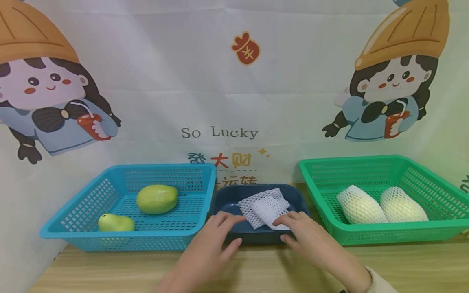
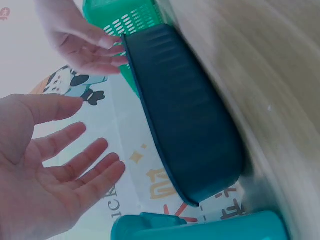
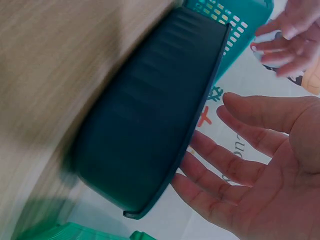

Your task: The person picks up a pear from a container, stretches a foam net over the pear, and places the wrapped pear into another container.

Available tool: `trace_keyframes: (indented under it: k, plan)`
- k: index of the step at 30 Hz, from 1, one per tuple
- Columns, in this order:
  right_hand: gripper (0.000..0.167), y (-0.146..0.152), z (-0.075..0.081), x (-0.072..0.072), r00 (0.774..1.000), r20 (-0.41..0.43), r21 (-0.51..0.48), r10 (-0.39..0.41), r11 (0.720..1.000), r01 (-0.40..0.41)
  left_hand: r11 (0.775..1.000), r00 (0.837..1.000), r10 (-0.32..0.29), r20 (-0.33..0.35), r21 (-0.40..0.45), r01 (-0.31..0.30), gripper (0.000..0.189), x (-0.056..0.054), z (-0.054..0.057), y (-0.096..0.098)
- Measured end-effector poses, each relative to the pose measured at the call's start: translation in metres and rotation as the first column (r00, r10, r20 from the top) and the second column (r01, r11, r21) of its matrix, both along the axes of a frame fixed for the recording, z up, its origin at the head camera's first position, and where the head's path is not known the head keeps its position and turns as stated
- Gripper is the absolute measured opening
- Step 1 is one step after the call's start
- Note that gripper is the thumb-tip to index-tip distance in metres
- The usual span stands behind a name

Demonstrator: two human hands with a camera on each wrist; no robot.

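Observation:
Two white foam net sleeves (image 1: 270,206) lie overlapped in a dark blue tray (image 1: 224,200) between two baskets. My left hand (image 1: 216,240) hovers at the tray's front left, its fingers spread and holding nothing. Over the front right rim is my right hand (image 1: 305,236), fingertips close to the sleeves; whether they touch cannot be told. The right wrist view shows the right hand (image 3: 260,175) with its fingers extended beside the tray's outer wall (image 3: 150,105). In the left wrist view the left hand (image 2: 55,170) is likewise unfolded, apart from the tray.
At left, a blue basket (image 1: 128,235) contains a yellow-green papaya (image 1: 157,199) and a smaller pale green, pear-shaped fruit (image 1: 115,223). To the right, a green basket (image 1: 388,228) has two net-wrapped pale fruits (image 1: 360,206). A printed cloth (image 1: 220,101) hangs behind the wooden table (image 1: 256,272).

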State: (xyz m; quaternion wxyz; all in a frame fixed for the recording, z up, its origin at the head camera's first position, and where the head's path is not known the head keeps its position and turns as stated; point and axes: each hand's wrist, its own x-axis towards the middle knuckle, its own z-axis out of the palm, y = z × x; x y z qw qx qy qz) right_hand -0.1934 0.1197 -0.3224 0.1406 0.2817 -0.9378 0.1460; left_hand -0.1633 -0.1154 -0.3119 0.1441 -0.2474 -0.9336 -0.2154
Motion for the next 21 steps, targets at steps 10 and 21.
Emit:
trace_keyframes:
  k: [10, 21]
  plan:
    - [0.023, -0.001, -0.01, -0.004, 0.995, -0.103, 0.01, 0.015, 1.0, -0.014, 0.98, 0.993, 0.082, -0.087, 0.187, -0.064, 0.038, -0.004, 0.013, -0.013]
    - [0.026, -0.004, -0.016, -0.006, 0.984, -0.176, 0.008, -0.014, 1.0, 0.015, 0.971, 0.976, 0.193, -0.099, 0.162, -0.176, 0.042, -0.012, 0.027, -0.046]
